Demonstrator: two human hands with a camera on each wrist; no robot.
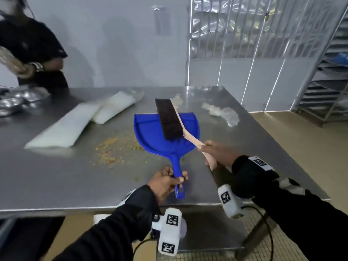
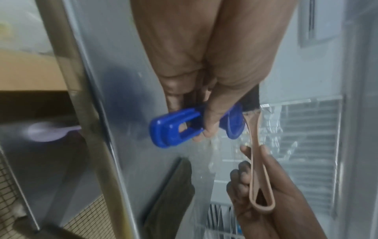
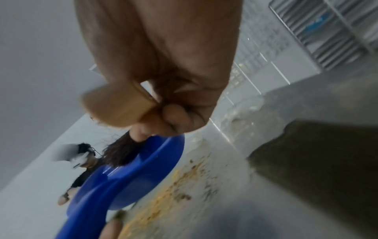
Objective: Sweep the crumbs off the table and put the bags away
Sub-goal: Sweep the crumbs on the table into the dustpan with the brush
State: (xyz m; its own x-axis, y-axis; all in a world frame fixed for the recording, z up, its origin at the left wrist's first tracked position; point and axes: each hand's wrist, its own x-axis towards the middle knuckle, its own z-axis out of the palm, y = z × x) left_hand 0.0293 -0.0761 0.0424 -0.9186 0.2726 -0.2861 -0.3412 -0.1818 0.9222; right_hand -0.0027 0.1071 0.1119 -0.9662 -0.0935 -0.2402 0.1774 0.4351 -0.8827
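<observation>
Our left hand (image 1: 167, 182) grips the dustpan (image 1: 165, 132), right hand (image 1: 219, 154) the brush (image 1: 170, 121); crumbs (image 1: 111, 151) at frame centre-left could scatter if we sweep too briskly.

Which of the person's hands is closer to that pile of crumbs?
Left. The left hand grips the dustpan handle just beside the crumbs; the right hand holds the brush beyond the pan.

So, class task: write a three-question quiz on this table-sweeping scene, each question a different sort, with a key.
1. True or false: the crumbs are already inside the blue dustpan.
2. Which hand holds the brush? A) left hand B) right hand
3. Fill in: the white bags lie on the steel ____.

Key: 1 false; they lie on the table beside it. 2 B. 3 table.
</observation>
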